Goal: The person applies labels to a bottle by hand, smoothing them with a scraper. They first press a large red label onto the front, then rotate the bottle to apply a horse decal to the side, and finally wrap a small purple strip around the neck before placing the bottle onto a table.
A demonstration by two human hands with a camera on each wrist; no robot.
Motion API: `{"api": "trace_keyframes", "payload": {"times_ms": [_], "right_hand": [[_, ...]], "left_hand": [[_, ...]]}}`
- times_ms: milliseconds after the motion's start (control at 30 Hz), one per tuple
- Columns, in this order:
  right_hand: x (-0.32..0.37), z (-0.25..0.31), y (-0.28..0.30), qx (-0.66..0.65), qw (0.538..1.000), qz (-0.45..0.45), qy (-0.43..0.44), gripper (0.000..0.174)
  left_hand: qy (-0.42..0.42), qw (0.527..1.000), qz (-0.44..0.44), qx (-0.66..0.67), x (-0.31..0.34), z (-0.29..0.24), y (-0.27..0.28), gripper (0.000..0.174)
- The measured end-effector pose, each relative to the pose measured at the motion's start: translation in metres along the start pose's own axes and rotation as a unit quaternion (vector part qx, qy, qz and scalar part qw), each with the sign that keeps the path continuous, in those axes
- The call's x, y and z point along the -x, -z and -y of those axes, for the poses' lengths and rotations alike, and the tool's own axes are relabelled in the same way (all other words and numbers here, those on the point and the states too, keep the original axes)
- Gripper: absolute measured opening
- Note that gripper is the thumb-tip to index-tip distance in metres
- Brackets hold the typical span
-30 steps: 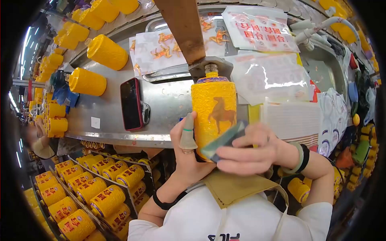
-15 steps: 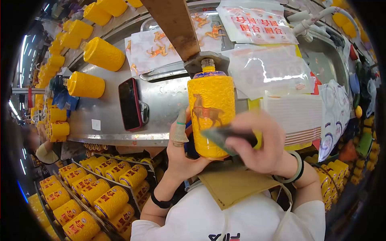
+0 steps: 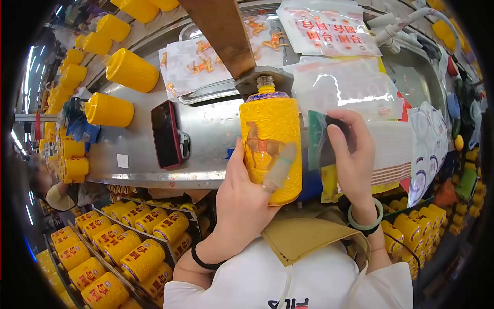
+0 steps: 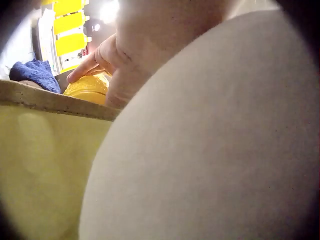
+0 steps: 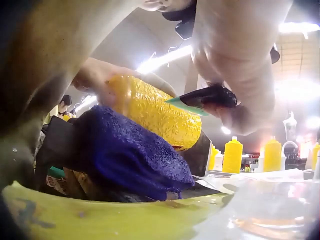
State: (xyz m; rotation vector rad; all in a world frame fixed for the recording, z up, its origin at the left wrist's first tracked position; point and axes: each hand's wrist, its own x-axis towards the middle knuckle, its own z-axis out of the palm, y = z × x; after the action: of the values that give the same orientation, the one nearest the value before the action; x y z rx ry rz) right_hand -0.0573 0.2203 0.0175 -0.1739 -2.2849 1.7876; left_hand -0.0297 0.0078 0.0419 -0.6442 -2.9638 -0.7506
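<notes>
A yellow embossed bottle [image 3: 270, 129] with an orange horse decal stands upright, its neck under a metal bracket [image 3: 247, 82] on a wooden beam. My left hand [image 3: 254, 177] grips the bottle from the lower left, and the thumb, in a finger cot, presses its front. To the right of the bottle my right hand [image 3: 342, 136] pinches a green and dark scraper card [image 3: 319, 139], clear of the bottle. In the right wrist view the scraper card [image 5: 197, 99] lies close to the bottle [image 5: 155, 112]. The left wrist view shows fingers [image 4: 97, 55] on the bottle [image 4: 90, 87].
A red phone [image 3: 165, 134] lies on the steel table [image 3: 128, 154] beside lying yellow bottles [image 3: 128, 69]. Decal sheets [image 3: 327, 31] lie behind the beam. Racks of labelled bottles [image 3: 113, 242] stand at the lower left. A blue cloth [image 5: 130, 150] lies under the bottle.
The bottle has turned, so the horse decal moved left. My right hand left the bottle's front and went right with the scraper. My left thumb came round onto the front.
</notes>
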Motion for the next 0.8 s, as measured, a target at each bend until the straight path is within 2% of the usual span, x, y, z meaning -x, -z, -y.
{"api": "trace_keyframes", "payload": {"times_ms": [67, 167, 233, 267, 333, 400, 467, 567, 633, 700, 767, 800], "right_hand": [[0.001, 0.005, -0.003, -0.006, 1.000, 0.006, 0.001, 0.020], [0.004, 0.008, -0.004, -0.016, 0.999, 0.023, -0.019, 0.021], [0.005, 0.007, -0.004, -0.021, 0.999, 0.028, -0.025, 0.021], [0.005, 0.007, -0.004, -0.025, 0.999, 0.033, -0.032, 0.022], [0.005, 0.007, -0.004, -0.020, 0.999, 0.042, -0.010, 0.023], [0.003, 0.008, -0.005, -0.016, 0.998, 0.051, 0.014, 0.025], [0.001, 0.011, -0.003, 0.003, 0.995, 0.068, 0.076, 0.031], [-0.001, 0.023, -0.003, -0.042, 0.996, 0.068, 0.042, 0.036], [-0.006, 0.020, 0.003, -0.019, 0.995, 0.073, 0.058, 0.037], [-0.008, 0.020, 0.006, 0.002, 0.994, 0.080, 0.073, 0.039], [-0.007, 0.023, 0.007, 0.006, 0.997, 0.062, 0.046, 0.037], [-0.006, 0.022, 0.006, 0.005, 0.997, 0.065, 0.047, 0.037]], "left_hand": [[0.003, 0.999, 0.014, -0.039, -0.001, -0.001, 0.001, 0.084], [-0.024, 0.999, -0.025, -0.035, 0.000, 0.004, -0.005, 0.086], [0.002, 0.991, -0.094, 0.093, 0.005, 0.015, -0.014, 0.092], [0.003, 0.991, -0.095, 0.092, 0.007, 0.018, -0.020, 0.092], [0.051, 0.966, -0.127, 0.221, 0.011, 0.023, -0.031, 0.093], [0.066, 0.963, -0.125, 0.230, 0.014, 0.027, -0.034, 0.096], [0.078, 0.960, -0.120, 0.242, 0.016, 0.029, -0.036, 0.098], [0.098, 0.959, -0.114, 0.240, 0.021, 0.031, -0.036, 0.100], [0.043, 0.968, -0.124, 0.216, 0.022, 0.032, -0.034, 0.099], [0.046, 0.965, -0.133, 0.222, 0.017, 0.025, -0.027, 0.094], [0.052, 0.962, -0.144, 0.226, 0.017, 0.024, -0.025, 0.090], [0.018, 0.971, -0.125, 0.203, 0.017, 0.026, -0.026, 0.089]]}}
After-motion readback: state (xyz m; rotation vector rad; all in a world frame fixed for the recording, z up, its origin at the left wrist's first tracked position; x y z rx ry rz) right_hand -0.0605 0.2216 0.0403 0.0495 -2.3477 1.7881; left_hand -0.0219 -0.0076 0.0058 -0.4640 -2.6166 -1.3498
